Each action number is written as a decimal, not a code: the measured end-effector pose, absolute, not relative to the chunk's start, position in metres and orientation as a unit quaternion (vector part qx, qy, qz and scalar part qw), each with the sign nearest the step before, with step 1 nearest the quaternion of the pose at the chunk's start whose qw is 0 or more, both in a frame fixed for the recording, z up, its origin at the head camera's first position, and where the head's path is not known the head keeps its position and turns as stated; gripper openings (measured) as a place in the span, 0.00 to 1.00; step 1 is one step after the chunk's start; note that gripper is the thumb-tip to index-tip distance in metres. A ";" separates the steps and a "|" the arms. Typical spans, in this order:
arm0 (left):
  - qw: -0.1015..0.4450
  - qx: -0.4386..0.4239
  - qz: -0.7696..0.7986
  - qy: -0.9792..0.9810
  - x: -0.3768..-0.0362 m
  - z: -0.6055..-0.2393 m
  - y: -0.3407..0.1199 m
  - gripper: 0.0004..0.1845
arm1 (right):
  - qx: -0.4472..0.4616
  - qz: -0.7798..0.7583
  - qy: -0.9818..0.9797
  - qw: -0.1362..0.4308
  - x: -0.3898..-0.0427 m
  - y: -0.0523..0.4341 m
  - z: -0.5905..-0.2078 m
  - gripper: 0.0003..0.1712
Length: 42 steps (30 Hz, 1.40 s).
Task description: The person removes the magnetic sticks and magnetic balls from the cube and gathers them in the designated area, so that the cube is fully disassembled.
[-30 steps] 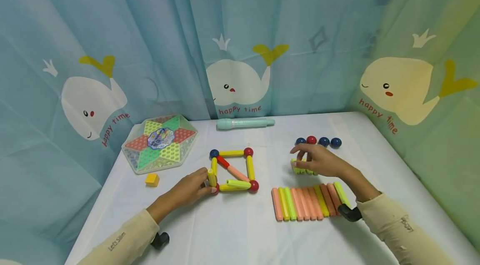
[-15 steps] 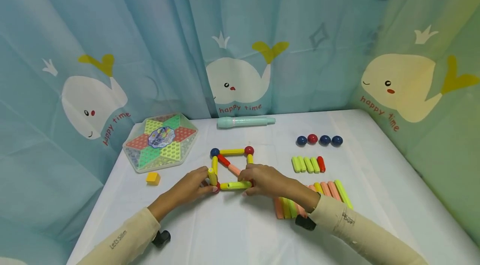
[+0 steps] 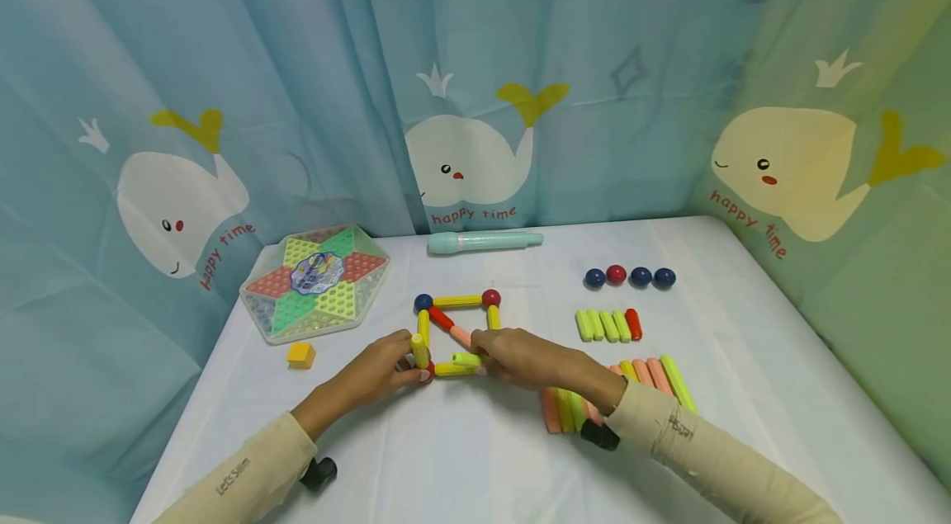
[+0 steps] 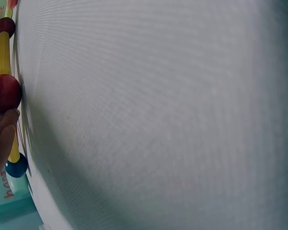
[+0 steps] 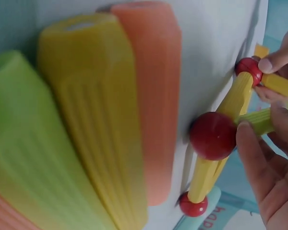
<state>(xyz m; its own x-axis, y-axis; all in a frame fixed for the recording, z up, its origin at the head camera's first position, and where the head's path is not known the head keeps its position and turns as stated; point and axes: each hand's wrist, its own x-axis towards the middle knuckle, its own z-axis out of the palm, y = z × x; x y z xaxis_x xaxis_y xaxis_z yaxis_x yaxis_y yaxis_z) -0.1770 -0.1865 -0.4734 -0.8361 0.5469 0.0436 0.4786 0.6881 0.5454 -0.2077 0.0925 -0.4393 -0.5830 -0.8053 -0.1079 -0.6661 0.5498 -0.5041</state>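
I record my left hand [image 3: 377, 371] with fingers clamped on the red ball [image 5: 248, 70] at the stick frame's [image 3: 457, 302] near left corner, on the table [image 3: 438, 458] (a yellow stick [image 3: 420, 351] rises from that ball). My right hand's [image 3: 526, 357] fingers pinch a green stick [image 5: 259, 120] at the near right red corner ball [image 5: 213, 136].

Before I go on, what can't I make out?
Head view: near-right red ball of the square, behind the right hand.
Head view: part of the long-stick row, behind that hand and sleeve.
Head view: print on the round label, too small.
Left wrist view: most of the left hand, past the left edge.
Right wrist view: nearest lime stick, cut by the edges.
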 end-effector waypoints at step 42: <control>0.073 0.265 0.284 0.919 -0.177 -0.474 -0.186 0.09 | -0.234 -0.430 0.855 0.170 -0.175 0.364 -0.444 0.30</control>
<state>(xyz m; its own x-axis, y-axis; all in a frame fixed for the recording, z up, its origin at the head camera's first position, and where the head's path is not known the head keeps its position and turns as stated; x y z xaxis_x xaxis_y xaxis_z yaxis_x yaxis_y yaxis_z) -0.1767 -0.1856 -0.4740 -0.8488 0.5286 0.0154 0.4453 0.6987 0.5599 -0.1745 0.3641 -0.4444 -0.8322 -0.5470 -0.0904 -0.2540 0.5211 -0.8148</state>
